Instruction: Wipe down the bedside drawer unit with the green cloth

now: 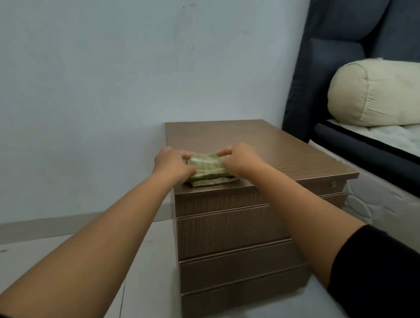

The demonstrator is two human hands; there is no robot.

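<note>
A brown wood-grain bedside drawer unit [244, 230] stands against the pale wall, with several drawer fronts facing me. On its top, near the front left corner, lies a bunched pale green cloth [205, 167]. My left hand [171, 164] grips the cloth's left end. Its right end is pinched by my right hand [243, 158]. Both hands rest low over the unit's top, and the cloth's lower edge touches the wood.
A bed with a dark blue headboard [332, 55] and a white mattress [397, 139] stands close on the right. A cream bolster pillow [380, 94] lies on it. A small keyhole [333, 184] sits on the unit's top right front. Pale tiled floor [142, 271] lies to the left.
</note>
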